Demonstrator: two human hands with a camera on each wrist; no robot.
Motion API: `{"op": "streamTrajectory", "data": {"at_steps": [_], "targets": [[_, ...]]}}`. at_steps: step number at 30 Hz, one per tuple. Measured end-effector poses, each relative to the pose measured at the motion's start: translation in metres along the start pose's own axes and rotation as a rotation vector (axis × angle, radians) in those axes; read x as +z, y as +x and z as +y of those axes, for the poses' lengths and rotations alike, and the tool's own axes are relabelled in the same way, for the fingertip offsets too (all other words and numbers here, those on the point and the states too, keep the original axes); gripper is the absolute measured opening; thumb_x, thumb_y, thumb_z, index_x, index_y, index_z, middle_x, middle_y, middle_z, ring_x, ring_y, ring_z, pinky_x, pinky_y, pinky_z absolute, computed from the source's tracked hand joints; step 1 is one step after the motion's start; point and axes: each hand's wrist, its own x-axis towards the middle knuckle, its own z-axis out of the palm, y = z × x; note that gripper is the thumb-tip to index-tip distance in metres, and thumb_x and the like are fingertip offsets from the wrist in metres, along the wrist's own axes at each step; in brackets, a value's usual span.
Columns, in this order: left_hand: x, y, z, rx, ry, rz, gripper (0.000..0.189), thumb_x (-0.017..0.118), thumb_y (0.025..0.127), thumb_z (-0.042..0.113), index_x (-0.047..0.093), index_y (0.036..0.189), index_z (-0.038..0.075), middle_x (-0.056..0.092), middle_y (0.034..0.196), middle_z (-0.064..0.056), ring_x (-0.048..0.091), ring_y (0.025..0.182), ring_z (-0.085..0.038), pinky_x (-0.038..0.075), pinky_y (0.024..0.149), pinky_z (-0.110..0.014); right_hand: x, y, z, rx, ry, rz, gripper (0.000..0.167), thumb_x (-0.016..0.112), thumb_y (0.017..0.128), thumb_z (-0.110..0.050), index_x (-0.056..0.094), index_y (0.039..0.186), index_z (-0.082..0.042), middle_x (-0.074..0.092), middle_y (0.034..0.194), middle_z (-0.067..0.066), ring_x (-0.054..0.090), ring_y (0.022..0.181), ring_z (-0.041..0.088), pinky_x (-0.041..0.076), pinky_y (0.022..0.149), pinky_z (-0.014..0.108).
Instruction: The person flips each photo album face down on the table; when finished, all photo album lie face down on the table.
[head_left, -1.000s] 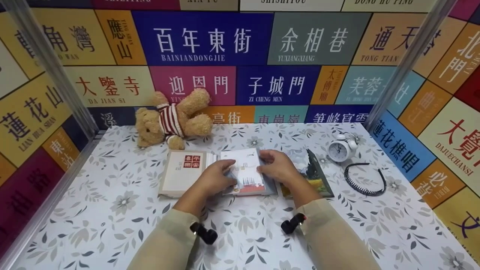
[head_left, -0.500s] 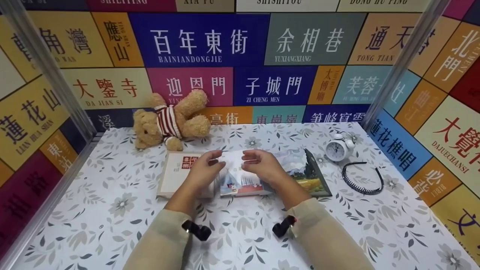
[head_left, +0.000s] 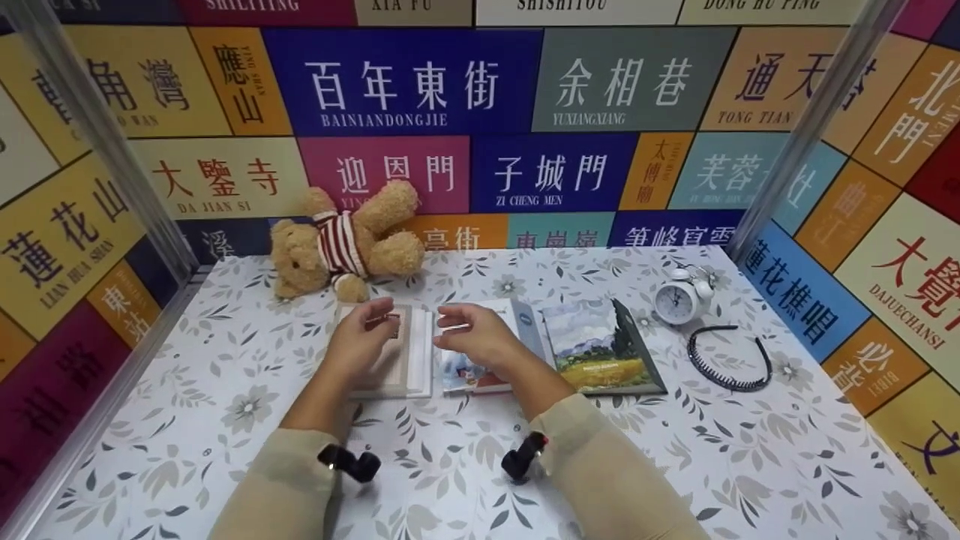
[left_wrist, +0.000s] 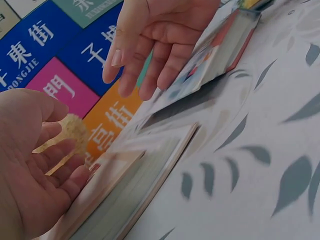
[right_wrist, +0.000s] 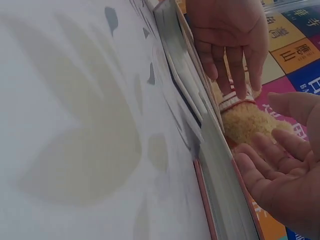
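In the head view my left hand (head_left: 358, 339) hovers over a beige hardcover book (head_left: 412, 349), holding nothing, its fingers loosely bent. My right hand (head_left: 480, 336) is over the left part of a middle book with a blue-grey cover strip (head_left: 529, 326) and a pale illustrated front, also holding nothing. The left wrist view shows the beige book's page edges (left_wrist: 125, 192) below the left hand, with the palms facing each other. Page edges of the middle book (right_wrist: 220, 185) show beside the right hand in the right wrist view. The hands hide parts of both covers.
A book with a landscape painting cover (head_left: 596, 349) lies right of the middle one. Farther right are a white alarm clock (head_left: 681, 296) and a black toothed headband (head_left: 727, 379). A teddy bear (head_left: 345, 244) lies at the back left, against the lettered wall.
Both hands have come away from the sides of the middle book and moved left. The left hand is now over the beige book, the right over the middle book's left part.
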Motion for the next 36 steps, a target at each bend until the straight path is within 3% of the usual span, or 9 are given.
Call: {"op": "streamTrajectory", "data": {"at_steps": [6,13,21,28,36], "targets": [[-0.032,-0.004,-0.007,-0.042,0.065,0.005,0.054,0.067,0.104,0.024,0.056,0.154,0.008,0.055,0.162,-0.014,0.048,0.154,-0.033,0.039,0.129,-0.047,0.021,0.011,-0.003,-0.004,0.018,-0.001,0.064,0.082,0.092,-0.014,0.059,0.152,-0.008,0.068,0.144,0.016,0.068,0.131,0.029,0.061,0.106,0.038],[-0.058,-0.002,-0.018,-0.097,0.084,0.037,0.063,0.069,0.102,0.019,0.047,0.16,0.004,0.046,0.168,-0.017,0.039,0.161,-0.034,0.032,0.134,-0.045,0.043,0.019,-0.007,0.006,-0.019,0.014,0.066,0.087,0.089,-0.018,0.062,0.15,-0.014,0.063,0.154,0.006,0.057,0.146,0.032,0.052,0.118,0.043],[-0.059,0.0,-0.019,-0.368,0.108,-0.047,0.088,0.068,0.102,0.025,0.018,0.173,0.013,0.025,0.179,-0.015,0.024,0.166,-0.037,0.02,0.137,-0.051,0.056,0.014,-0.004,0.006,-0.057,0.004,0.076,0.088,0.088,-0.016,0.054,0.157,-0.013,0.053,0.165,0.006,0.048,0.155,0.033,0.041,0.128,0.041],[-0.06,0.004,-0.024,-0.333,0.173,-0.088,0.08,0.069,0.102,0.021,0.029,0.17,0.009,0.036,0.174,-0.018,0.03,0.163,-0.038,0.022,0.136,-0.055,0.06,0.011,-0.007,-0.017,-0.191,-0.042,0.081,0.087,0.088,-0.021,0.05,0.16,-0.012,0.051,0.166,0.004,0.044,0.157,0.028,0.034,0.132,0.042],[-0.061,0.003,-0.022,-0.361,-0.07,-0.071,0.081,0.068,0.102,0.013,0.027,0.171,0.019,0.031,0.177,-0.008,0.032,0.162,-0.029,0.032,0.132,-0.046,0.065,0.011,-0.005,-0.028,-0.327,-0.087,0.077,0.088,0.088,-0.027,0.055,0.157,-0.019,0.051,0.167,0.0,0.042,0.159,0.024,0.03,0.134,0.042]]}}
